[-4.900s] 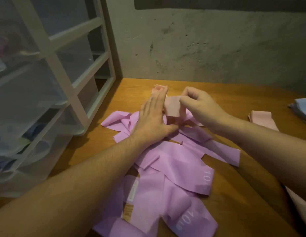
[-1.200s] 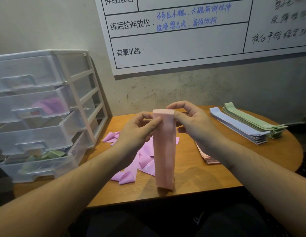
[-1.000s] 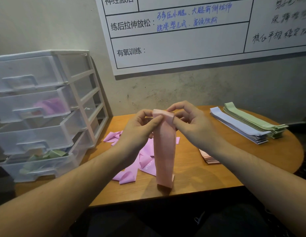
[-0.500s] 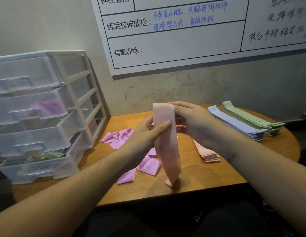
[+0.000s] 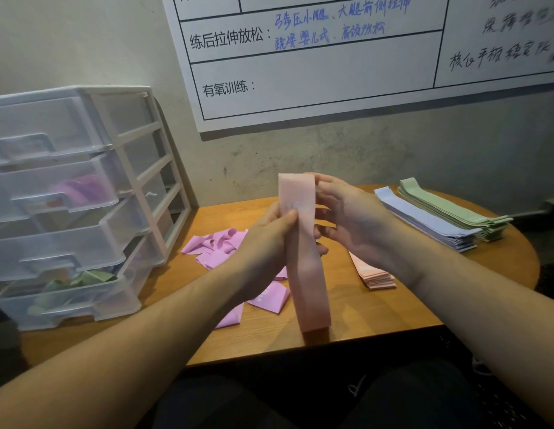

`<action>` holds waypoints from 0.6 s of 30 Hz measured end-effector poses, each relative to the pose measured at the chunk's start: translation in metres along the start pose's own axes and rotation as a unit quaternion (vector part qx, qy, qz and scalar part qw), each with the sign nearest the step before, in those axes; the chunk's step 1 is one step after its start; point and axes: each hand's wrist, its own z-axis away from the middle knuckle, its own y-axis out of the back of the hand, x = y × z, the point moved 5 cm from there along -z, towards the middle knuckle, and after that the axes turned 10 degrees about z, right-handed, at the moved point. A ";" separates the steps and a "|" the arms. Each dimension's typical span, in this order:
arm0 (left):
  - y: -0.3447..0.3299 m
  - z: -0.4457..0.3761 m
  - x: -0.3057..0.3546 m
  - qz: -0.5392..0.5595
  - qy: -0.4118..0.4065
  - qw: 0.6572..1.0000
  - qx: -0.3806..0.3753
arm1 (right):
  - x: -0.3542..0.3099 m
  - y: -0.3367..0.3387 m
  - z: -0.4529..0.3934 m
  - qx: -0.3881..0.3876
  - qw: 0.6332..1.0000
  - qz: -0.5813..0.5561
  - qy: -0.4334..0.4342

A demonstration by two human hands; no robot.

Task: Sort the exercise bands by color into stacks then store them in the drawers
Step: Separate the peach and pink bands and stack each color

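Left hand point(image 5: 266, 243) thumb pinching a pink band point(image 5: 303, 252) partway down, right hand point(image 5: 347, 218) fingers curled round its top loop, band hanging upright above the wooden table point(image 5: 378, 308), purple bands point(image 5: 223, 246) scattered behind, pink stack point(image 5: 373, 272) beside the right wrist, blue stack point(image 5: 424, 218) and green stack point(image 5: 449, 209) far right, plastic drawers point(image 5: 68, 205) left.

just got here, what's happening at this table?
A person is sorting exercise bands by color. Both hands hold a pink band upright over the table: left hand pinches its middle, right hand grips the top. Pink stack, blue stack and green stack are formed; loose purple bands remain unsorted. The drawer unit stands at left.
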 end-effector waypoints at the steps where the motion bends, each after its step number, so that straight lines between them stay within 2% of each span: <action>1: 0.000 -0.002 0.000 0.018 -0.001 1.000 0.012 | 0.003 0.000 0.000 0.000 1.000 -0.016 -0.004; 3: 0.002 -0.008 0.000 0.052 -0.003 0.998 0.031 | 0.011 0.001 0.001 -0.009 1.000 -0.017 -0.017; 7: 0.004 -0.023 0.005 0.110 -0.009 0.993 0.038 | 0.036 0.003 0.005 -0.037 0.991 0.121 -0.036; 11: 0.005 -0.040 0.012 0.156 -0.015 0.985 0.065 | 0.057 0.019 0.008 0.014 0.965 0.259 -0.046; 18: 0.018 -0.080 -0.001 0.169 0.000 0.973 0.156 | 0.066 0.033 0.016 0.044 0.952 0.291 -0.081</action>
